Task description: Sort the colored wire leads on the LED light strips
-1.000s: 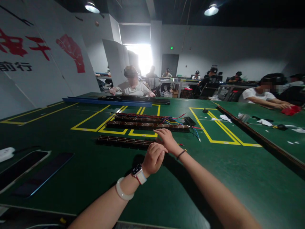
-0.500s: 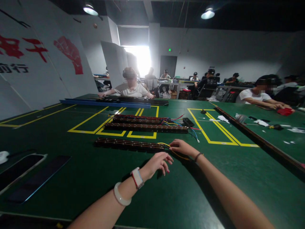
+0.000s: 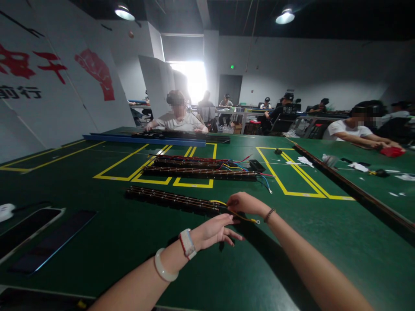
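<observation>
A long black bar with thin copper-coloured lines (image 3: 171, 199) lies on the green table, its right end close to my hands. From that end runs a yellow wire (image 3: 244, 217) tipped with a metal ring terminal (image 3: 258, 222). My right hand (image 3: 248, 204) is closed in a pinch on the wire near the bar's end. Just below and to the left, my left hand (image 3: 214, 232) has its fingers stretched and apart, holding nothing. Its upper fingertips come close to the wire; whether they touch it I cannot tell.
Similar bars (image 3: 199, 172) with red, blue and yellow wires lie beyond, near a small black block (image 3: 256, 166). A blue rail (image 3: 145, 140) crosses the far side. Flat dark panels (image 3: 53, 242) rest at left, a long bar (image 3: 343, 181) at right. Co-workers sit around the table.
The near bar's right end has shifted toward me and slightly left. My left hand's fingers have stretched out to the right. The ring terminal now shows clear of my right hand.
</observation>
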Tool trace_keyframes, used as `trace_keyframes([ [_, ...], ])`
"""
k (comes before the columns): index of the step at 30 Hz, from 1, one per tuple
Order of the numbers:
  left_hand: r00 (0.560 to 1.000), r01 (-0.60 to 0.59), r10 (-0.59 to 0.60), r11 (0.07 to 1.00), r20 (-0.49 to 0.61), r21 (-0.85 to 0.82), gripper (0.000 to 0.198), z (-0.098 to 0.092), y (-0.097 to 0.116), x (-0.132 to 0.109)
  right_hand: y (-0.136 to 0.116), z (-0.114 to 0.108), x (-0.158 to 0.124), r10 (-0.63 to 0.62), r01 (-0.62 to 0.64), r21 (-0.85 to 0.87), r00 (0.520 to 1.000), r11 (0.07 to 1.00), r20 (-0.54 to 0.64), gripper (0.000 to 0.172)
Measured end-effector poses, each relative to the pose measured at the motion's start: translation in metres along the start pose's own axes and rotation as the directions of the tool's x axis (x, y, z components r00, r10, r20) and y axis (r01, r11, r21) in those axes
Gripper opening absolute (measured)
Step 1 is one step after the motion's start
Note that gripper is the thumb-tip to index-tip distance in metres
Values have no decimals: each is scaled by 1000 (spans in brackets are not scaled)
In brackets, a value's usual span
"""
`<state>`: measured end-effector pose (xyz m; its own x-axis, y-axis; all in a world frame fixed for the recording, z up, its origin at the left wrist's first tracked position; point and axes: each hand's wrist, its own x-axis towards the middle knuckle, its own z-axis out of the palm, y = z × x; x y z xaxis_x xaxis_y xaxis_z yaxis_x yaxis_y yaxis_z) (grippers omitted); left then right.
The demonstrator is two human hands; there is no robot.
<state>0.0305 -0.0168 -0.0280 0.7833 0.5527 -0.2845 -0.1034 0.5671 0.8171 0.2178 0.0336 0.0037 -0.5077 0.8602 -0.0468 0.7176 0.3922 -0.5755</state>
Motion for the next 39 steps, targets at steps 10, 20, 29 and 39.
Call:
trace_keyframes([
  [10,997,-1,-6,996,-76,-91,28,2,-11,4,-20,-4,-4,-85,95,-98,991,991,103,27],
  [20,988,56,-62,997,-143,-46,18,7,-1,-2,-26,1,1,-119,21,-486,978,874,-171,18],
  [29,972,57,-72,996,-226,-70,24,13,4,-4,14,31,15,-360,76,-610,861,789,-358,17],
  [39,952,41,40,965,-303,259,31,9,18,-12,32,39,12,-336,137,-461,860,877,-384,19],
])
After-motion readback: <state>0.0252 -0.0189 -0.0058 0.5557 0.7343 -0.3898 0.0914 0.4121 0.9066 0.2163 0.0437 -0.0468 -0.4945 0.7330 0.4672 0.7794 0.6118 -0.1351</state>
